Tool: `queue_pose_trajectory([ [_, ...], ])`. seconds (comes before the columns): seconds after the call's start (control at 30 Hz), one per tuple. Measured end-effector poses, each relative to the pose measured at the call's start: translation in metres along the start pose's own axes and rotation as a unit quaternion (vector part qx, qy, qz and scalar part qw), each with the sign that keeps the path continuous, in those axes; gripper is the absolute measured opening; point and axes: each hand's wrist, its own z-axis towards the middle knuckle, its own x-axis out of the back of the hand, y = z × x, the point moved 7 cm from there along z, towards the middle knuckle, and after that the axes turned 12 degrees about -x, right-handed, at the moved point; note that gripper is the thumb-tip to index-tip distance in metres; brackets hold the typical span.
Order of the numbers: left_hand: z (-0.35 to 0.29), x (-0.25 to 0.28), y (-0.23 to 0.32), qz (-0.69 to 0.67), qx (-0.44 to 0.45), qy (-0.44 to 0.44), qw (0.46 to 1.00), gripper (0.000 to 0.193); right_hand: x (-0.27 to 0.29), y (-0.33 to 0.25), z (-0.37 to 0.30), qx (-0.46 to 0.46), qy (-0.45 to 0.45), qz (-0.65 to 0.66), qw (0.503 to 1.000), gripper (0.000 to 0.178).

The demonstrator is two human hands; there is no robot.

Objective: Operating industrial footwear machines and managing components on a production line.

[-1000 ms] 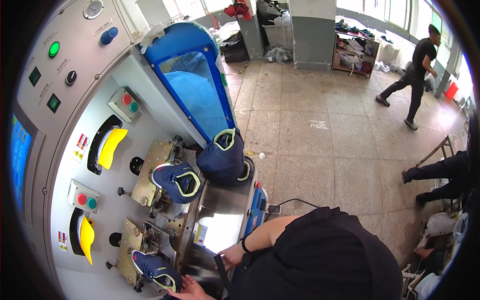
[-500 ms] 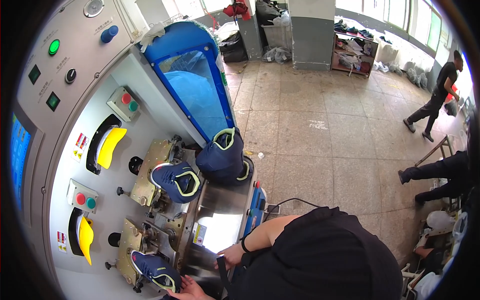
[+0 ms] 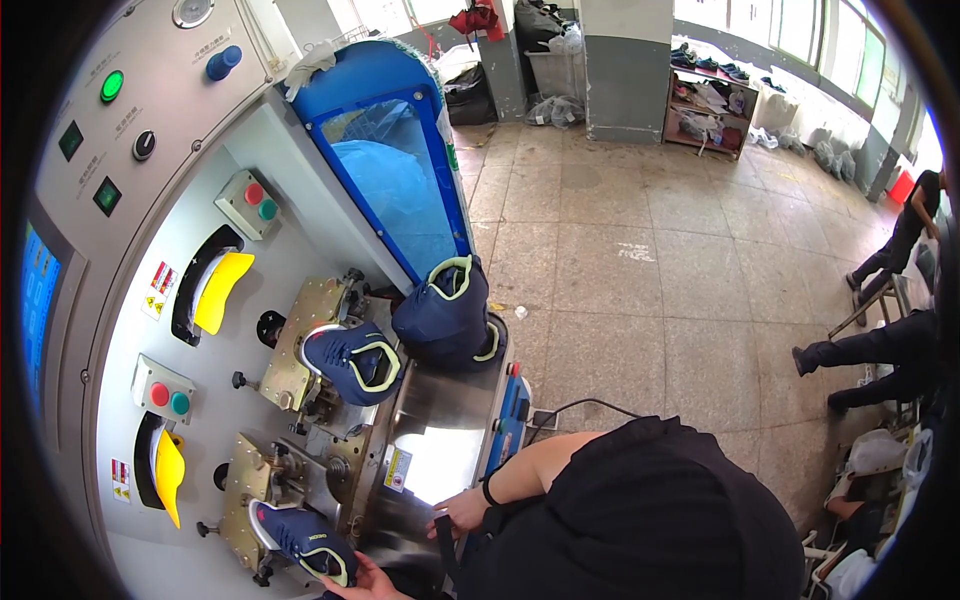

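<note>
While my left hand (image 3: 368,582) lies open, palm up, under the toe of the navy sneaker (image 3: 300,540) on the lower last, nothing is gripped yet; it only touches the yellow-trimmed sole edge. At two o'clock from it, my right hand (image 3: 462,512) rests loosely curled against the polished steel shelf (image 3: 440,440), holding nothing I can make out. Further up, at eleven o'clock, a second navy sneaker (image 3: 350,362) sits clamped on the upper station, and a third navy shoe (image 3: 445,315) stands at the foot of the blue hood (image 3: 390,170). By my judgement both stations are loaded, and the lower shoe is the one being handled.
</note>
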Motion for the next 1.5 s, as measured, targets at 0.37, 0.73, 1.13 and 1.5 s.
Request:
queue_pose_trajectory([
  [0.37, -0.029, -0.030, -0.020, -0.146, 0.020, -0.124, 0.981, 0.064, -0.009, -0.002, 0.012, -0.009, -0.074, 0.001, 0.997, 0.035],
  [0.73, -0.074, -0.072, -0.106, 0.174, 0.092, -0.417, 0.887, 0.050, 0.085, 0.044, -0.091, -0.186, -0.107, -0.024, 0.976, 0.070],
  [1.13, -0.075, -0.190, -0.230, 0.257, 0.180, -0.331, 0.890, 0.050, 0.161, 0.142, -0.193, -0.371, -0.067, -0.174, 0.909, 0.082],
  [1.5, -0.066, -0.195, -0.257, 0.173, 0.224, -0.262, 0.922, 0.051, 0.154, 0.138, -0.190, -0.376, -0.019, -0.213, 0.902, 0.077],
])
